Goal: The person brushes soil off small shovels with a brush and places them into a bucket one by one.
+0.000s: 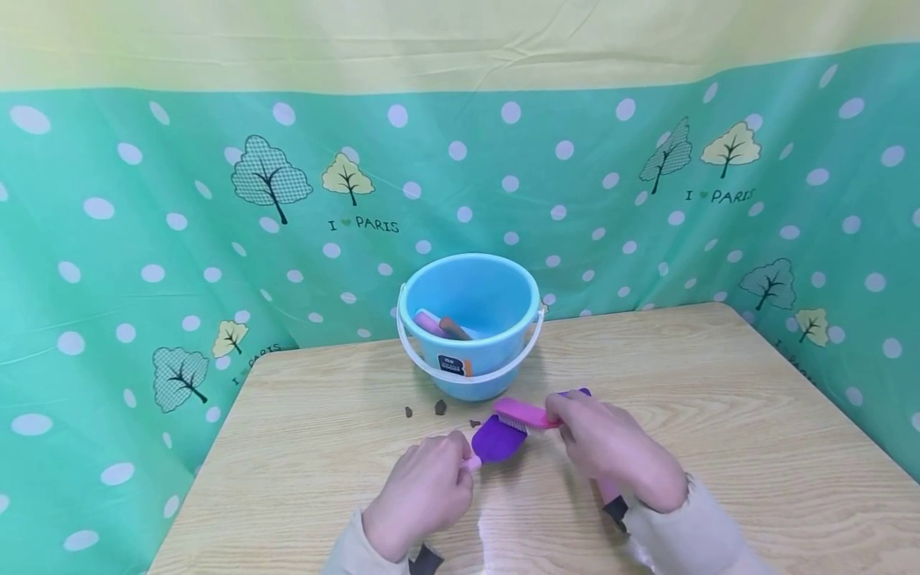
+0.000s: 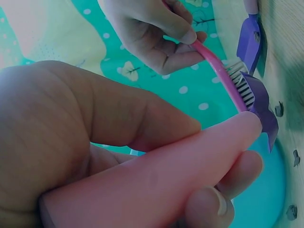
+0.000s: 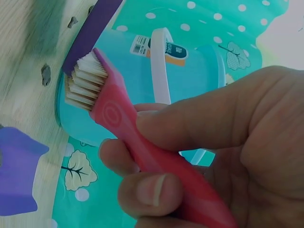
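Note:
My left hand grips the pink handle of a small shovel, whose purple blade is low over the table. In my right hand is a pink brush, held between thumb and fingers. Its pale bristles are against the far side of the blade, as both wrist views show. Dark crumb-like bits lie on the wood just beyond the shovel. A second purple shovel lies on the table, partly hidden under my right hand in the head view.
A light blue bucket with a white handle stands behind the bits. Inside it are a pink piece and a brown stick-like piece. A green dotted curtain hangs along the back and sides of the wooden table.

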`<state>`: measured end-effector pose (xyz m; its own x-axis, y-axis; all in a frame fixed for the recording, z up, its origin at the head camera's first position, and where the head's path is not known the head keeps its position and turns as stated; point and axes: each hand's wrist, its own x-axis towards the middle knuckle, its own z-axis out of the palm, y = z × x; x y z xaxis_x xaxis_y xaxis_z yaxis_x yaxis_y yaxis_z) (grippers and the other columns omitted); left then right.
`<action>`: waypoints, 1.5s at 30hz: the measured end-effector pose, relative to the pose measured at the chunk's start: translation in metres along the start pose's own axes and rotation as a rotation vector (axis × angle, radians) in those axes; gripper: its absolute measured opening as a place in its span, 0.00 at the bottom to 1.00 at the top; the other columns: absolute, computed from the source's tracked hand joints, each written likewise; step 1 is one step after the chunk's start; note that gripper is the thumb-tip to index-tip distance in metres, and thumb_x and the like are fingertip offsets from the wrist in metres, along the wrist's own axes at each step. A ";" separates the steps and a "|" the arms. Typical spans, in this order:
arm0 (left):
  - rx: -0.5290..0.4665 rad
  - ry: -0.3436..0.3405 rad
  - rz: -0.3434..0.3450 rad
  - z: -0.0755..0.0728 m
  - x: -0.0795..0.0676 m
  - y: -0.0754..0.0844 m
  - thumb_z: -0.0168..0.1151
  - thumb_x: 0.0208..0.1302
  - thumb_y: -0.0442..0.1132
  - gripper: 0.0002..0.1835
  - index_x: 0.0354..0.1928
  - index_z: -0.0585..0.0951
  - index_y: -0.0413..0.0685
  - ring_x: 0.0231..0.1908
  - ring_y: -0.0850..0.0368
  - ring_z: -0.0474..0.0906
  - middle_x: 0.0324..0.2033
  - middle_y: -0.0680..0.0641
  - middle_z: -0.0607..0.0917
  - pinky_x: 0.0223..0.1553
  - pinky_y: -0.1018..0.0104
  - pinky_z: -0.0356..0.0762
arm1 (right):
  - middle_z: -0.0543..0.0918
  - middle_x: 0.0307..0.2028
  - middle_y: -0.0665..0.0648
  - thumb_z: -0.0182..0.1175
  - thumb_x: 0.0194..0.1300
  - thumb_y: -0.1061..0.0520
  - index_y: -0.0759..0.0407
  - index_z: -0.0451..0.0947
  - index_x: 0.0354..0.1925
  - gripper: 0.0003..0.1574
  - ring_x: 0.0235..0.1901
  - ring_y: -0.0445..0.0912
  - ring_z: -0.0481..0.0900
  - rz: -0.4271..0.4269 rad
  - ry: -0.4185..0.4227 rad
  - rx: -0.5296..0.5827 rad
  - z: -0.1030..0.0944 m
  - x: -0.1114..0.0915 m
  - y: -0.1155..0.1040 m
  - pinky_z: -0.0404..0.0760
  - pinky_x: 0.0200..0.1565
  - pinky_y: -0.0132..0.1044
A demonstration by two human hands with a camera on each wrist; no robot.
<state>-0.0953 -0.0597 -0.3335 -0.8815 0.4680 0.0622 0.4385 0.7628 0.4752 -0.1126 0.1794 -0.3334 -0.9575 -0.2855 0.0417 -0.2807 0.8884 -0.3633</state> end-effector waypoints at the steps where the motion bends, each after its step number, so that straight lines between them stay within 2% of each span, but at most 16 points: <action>1: 0.002 0.000 0.001 0.000 0.000 0.000 0.60 0.52 0.31 0.06 0.33 0.80 0.43 0.23 0.63 0.72 0.25 0.53 0.80 0.23 0.68 0.69 | 0.75 0.31 0.46 0.58 0.62 0.65 0.45 0.73 0.30 0.13 0.28 0.42 0.68 0.003 0.003 -0.004 0.000 0.000 0.001 0.69 0.27 0.37; 8: 0.000 -0.015 -0.022 0.001 0.000 0.001 0.58 0.52 0.31 0.07 0.34 0.80 0.43 0.22 0.64 0.71 0.25 0.52 0.80 0.22 0.69 0.68 | 0.72 0.28 0.48 0.62 0.59 0.63 0.48 0.75 0.34 0.10 0.24 0.43 0.68 0.066 -0.010 -0.006 -0.004 0.002 0.006 0.68 0.25 0.37; 13: 0.010 -0.018 -0.024 0.003 -0.001 0.001 0.57 0.52 0.31 0.08 0.36 0.79 0.43 0.21 0.64 0.70 0.26 0.53 0.80 0.21 0.69 0.68 | 0.71 0.27 0.48 0.60 0.60 0.63 0.50 0.77 0.39 0.10 0.24 0.44 0.68 0.100 -0.005 -0.004 -0.008 0.001 0.009 0.69 0.25 0.36; 19: 0.019 -0.009 -0.029 0.003 0.000 0.001 0.57 0.54 0.32 0.07 0.37 0.79 0.44 0.24 0.63 0.73 0.27 0.53 0.80 0.24 0.67 0.71 | 0.72 0.28 0.50 0.60 0.59 0.66 0.52 0.77 0.40 0.12 0.25 0.44 0.69 0.093 0.014 -0.005 -0.014 0.000 0.012 0.69 0.26 0.36; 24: 0.031 0.007 -0.008 0.002 -0.001 0.001 0.57 0.54 0.31 0.08 0.38 0.78 0.43 0.25 0.61 0.75 0.26 0.52 0.79 0.24 0.66 0.72 | 0.74 0.30 0.50 0.59 0.58 0.66 0.53 0.77 0.42 0.13 0.27 0.44 0.71 0.084 0.029 -0.017 -0.019 0.000 0.014 0.71 0.27 0.37; 31: 0.061 0.021 0.008 0.002 -0.001 0.001 0.55 0.56 0.29 0.06 0.36 0.77 0.44 0.22 0.61 0.72 0.24 0.54 0.76 0.21 0.66 0.69 | 0.76 0.32 0.52 0.58 0.60 0.65 0.55 0.78 0.43 0.12 0.28 0.44 0.73 0.082 0.046 -0.014 -0.023 -0.002 0.015 0.74 0.27 0.39; 41: 0.065 -0.020 -0.041 0.000 0.001 0.004 0.52 0.59 0.29 0.09 0.41 0.76 0.41 0.20 0.62 0.70 0.24 0.52 0.77 0.20 0.67 0.68 | 0.76 0.32 0.52 0.58 0.61 0.65 0.55 0.77 0.43 0.12 0.27 0.44 0.72 0.099 0.039 -0.011 -0.022 -0.001 0.014 0.73 0.27 0.38; 45: 0.042 -0.022 -0.065 0.001 0.002 0.004 0.51 0.64 0.34 0.08 0.43 0.76 0.41 0.20 0.62 0.69 0.23 0.52 0.77 0.20 0.66 0.68 | 0.76 0.32 0.52 0.58 0.60 0.65 0.55 0.78 0.43 0.12 0.28 0.44 0.72 0.094 0.042 -0.018 -0.022 0.000 0.014 0.73 0.28 0.38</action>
<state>-0.0948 -0.0557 -0.3322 -0.9045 0.4264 0.0134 0.3881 0.8094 0.4408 -0.1184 0.1997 -0.3186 -0.9816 -0.1853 0.0468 -0.1899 0.9169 -0.3511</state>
